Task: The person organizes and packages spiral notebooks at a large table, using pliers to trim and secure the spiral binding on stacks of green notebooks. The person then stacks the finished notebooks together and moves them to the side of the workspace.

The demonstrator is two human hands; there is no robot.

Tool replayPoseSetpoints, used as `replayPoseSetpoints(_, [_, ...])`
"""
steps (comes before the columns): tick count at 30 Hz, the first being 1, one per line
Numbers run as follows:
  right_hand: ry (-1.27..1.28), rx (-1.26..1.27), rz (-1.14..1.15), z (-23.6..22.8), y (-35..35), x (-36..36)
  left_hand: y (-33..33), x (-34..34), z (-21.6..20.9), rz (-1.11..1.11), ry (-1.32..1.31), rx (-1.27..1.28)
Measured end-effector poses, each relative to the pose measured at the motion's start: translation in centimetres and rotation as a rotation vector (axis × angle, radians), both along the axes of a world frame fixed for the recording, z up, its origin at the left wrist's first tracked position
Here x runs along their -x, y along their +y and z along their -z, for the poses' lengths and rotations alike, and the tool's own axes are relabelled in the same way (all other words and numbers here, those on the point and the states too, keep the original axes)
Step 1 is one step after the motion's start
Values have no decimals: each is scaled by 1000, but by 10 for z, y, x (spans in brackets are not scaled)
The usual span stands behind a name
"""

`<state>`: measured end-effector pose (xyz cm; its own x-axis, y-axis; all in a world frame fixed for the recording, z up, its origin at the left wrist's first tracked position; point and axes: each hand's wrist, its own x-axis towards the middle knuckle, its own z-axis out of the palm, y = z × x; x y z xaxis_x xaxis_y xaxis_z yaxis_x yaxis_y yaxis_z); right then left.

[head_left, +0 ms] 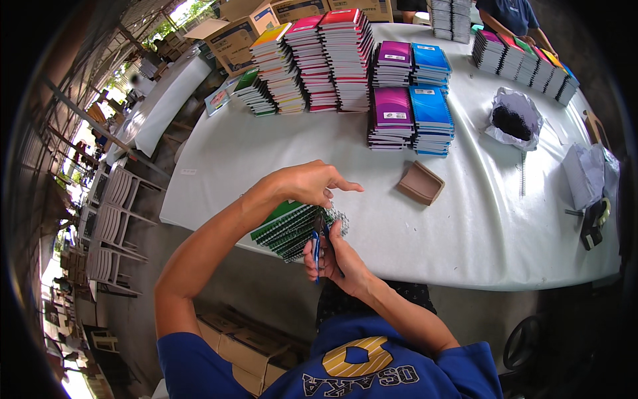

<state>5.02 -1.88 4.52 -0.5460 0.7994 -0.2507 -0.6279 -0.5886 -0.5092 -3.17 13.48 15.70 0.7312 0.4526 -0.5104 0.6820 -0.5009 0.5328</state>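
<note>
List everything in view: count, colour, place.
Tables: two, white, centre, left
Green notebooks: several, green, near edge
Pliers: one, blue handles, at green notebooks
Notebook stacks: many, mixed colours, back
Tray: one, brown, centre
Bags: two, whitish, right
Spiral wire: one, silver, right
Unclear tool: one, black, right edge
Boxes: several, brown, back and below
Chairs: several, white, left
Worker: one clearly, blue shirt, back right
Left hand: one, bare, over green notebooks
Right hand: one, bare, around pliers

1. Near notebooks [282, 229]: green covers, white page edges, dark spirals.
2. Pliers [316, 255]: blue handles.
3. Far stacked notebooks [350, 73]: covers yellow, pink, red, green, purple, blue; pages white.
4. Tablecloth [505, 233]: plain white.
5. Shirt [425, 352]: strong blue; yellow emblem, pale stripes across it; dark lettering, white outlines.
6. Shorts [333, 300]: black, small pale print.
7. Tray [422, 183]: plain brown.
8. Coils [510, 124]: black.
</note>
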Motion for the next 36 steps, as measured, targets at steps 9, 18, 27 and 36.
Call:
replayPoseSetpoints(9, [96, -26, -56, 12, -6, 2, -5, -5, 1, 158, 108, -184])
replayPoseSetpoints(18, [6, -37, -8, 17, -2, 1, -4, -6, 2, 142, 80, -162])
replayPoseSetpoints(27, [9, 0, -10, 10, -5, -5, -4, -9, 2, 161, 108, -170])
replayPoseSetpoints(36, [131, 83, -51, 17, -5, -7, -5, -13, 15, 319, 126, -234])
